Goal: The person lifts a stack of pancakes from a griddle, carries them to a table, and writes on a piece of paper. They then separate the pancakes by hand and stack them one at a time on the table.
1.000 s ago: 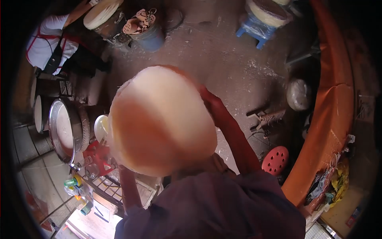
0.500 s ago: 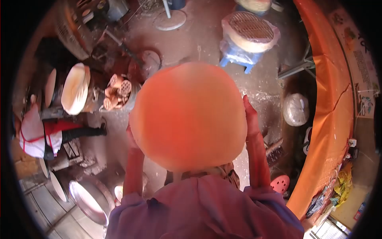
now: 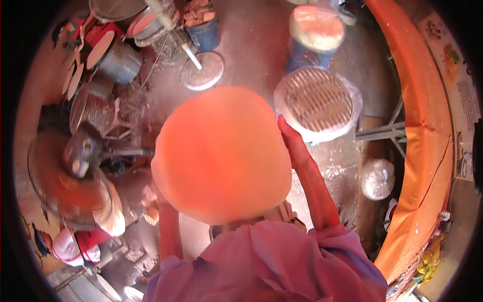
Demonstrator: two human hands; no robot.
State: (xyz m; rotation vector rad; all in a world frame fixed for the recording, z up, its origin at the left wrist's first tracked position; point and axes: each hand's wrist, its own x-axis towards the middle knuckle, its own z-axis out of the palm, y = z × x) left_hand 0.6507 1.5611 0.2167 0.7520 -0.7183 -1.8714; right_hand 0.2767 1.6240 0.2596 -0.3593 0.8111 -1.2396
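Observation:
A large, smooth, round object (image 3: 224, 156), lit orange with a paler right side, is held up in front of my chest and covers much of the floor behind it. My right hand (image 3: 293, 143) grips its right rim, with the fingertips showing near the upper right edge. On the opposite side my left hand (image 3: 162, 194) supports the lower left rim; most of its fingers are hidden by the round object. Just beyond my right fingertips is a round slatted rack (image 3: 318, 98) in a plastic-wrapped pale rim.
Behind the rack stands a plastic-covered round tub (image 3: 317, 30). A large fan (image 3: 73, 176) is at left, near a person (image 3: 70, 246). A bucket of perforated clay-like pieces (image 3: 205, 35) stands at back. Along the right hang an orange sheet (image 3: 430, 136) and a clear bag (image 3: 378, 179).
My view has moved forward and turned, so the slatted rack appears nearer. The fan has come into fuller view at left. Both hands still hold the round object, now slightly further left.

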